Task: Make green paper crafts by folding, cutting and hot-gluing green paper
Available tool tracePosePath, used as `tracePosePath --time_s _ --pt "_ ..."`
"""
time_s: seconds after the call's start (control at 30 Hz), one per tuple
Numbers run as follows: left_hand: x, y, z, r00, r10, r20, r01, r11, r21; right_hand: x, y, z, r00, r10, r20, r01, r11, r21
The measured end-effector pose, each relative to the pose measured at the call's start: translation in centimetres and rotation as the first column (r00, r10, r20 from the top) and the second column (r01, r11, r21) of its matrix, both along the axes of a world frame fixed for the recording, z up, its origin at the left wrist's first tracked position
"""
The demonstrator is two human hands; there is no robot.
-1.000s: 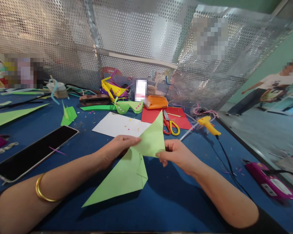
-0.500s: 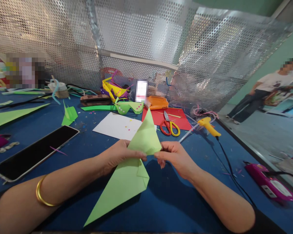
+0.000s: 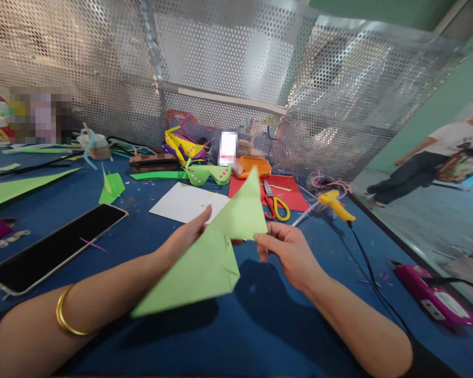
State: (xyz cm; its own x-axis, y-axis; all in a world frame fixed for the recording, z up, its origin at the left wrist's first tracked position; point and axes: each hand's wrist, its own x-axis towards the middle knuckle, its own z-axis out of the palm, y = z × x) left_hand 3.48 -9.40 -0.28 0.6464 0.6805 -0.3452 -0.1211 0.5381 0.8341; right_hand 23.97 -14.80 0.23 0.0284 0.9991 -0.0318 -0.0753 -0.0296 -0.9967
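Note:
A folded light green paper point(image 3: 205, 262) hangs over the blue table, one point up by the scissors and a long point toward the lower left. My right hand point(image 3: 278, 242) pinches its right edge between thumb and fingers. Behind the paper, my left hand point(image 3: 193, 228) supports it; the thumb sticks up and most fingers are hidden by the sheet. A gold bracelet is on my left forearm.
Beyond my hands lie white paper point(image 3: 183, 202), red paper point(image 3: 295, 198), scissors point(image 3: 280, 208) and green paper glasses point(image 3: 208, 174). A phone point(image 3: 59, 247) is at left. A yellow glue gun point(image 3: 337, 205) and a purple device point(image 3: 433, 294) are at right. A person point(image 3: 449, 142) stands beyond.
The green paper has tilted, its lower point rising and its top point shifting right. My left thumb has lifted off the paper's front. The person at right has moved.

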Motion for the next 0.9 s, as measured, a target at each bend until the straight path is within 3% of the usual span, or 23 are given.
tracePosePath --time_s 0.03,0.07,0.1,0.2,0.33,0.53,0.6,0.67,0.73,0.8,0.87,0.9 --pt "0.0 0.0 -0.2 0.998 0.061 0.032 -0.062 0.998 0.02 0.0 0.0 0.0 0.998 -0.053 -0.035 0.054 0.998 0.015" --pt "0.1 -0.1 -0.3 0.972 0.215 0.097 -0.225 0.968 0.107 -0.1 0.1 -0.1 0.992 -0.102 -0.072 0.103 0.995 0.018" --pt "0.3 -0.3 -0.3 0.962 0.249 0.114 -0.263 0.955 0.138 -0.2 0.1 -0.1 0.984 -0.141 -0.108 0.143 0.99 0.01" --pt "0.9 -1.4 -0.3 0.967 0.252 0.035 -0.254 0.949 0.186 -1.0 -0.1 -0.4 0.967 -0.182 -0.176 0.176 0.983 -0.049" --pt "1.6 -2.6 -0.1 0.964 0.259 -0.057 -0.239 0.942 0.236 -2.6 -0.7 -1.0 0.979 -0.139 -0.152 0.121 0.986 -0.118" --pt "1.8 -2.9 0.0 0.917 0.399 -0.001 -0.396 0.91 0.124 -3.9 -1.3 -1.7 0.999 0.018 -0.045 -0.024 0.991 -0.13" --pt "1.7 -2.8 0.2 0.902 0.432 -0.023 -0.429 0.9 0.078 -3.6 -1.3 -1.5 0.991 0.132 0.016 -0.128 0.98 -0.15" --pt "1.6 -2.5 0.3 0.893 0.446 -0.059 -0.445 0.895 0.036 -2.4 -0.9 -0.7 0.943 0.31 0.119 -0.282 0.938 -0.201" --pt "1.4 -2.1 0.5 0.875 0.476 -0.088 -0.478 0.878 -0.01 -0.2 -0.2 0.4 0.846 0.447 0.291 -0.384 0.889 -0.25" --pt "1.2 -1.8 0.5 0.859 0.5 -0.115 -0.506 0.861 -0.038 3.0 1.0 1.5 0.751 0.364 0.551 -0.31 0.931 -0.193" --pt "1.1 -1.6 0.6 0.861 0.491 -0.132 -0.499 0.866 -0.04 6.8 2.5 2.3 0.571 -0.054 0.819 -0.03 0.996 0.087" --pt "1.1 -1.5 0.6 0.869 0.475 -0.137 -0.483 0.875 -0.035 8.7 3.2 2.3 0.387 -0.296 0.874 0.159 0.954 0.253"
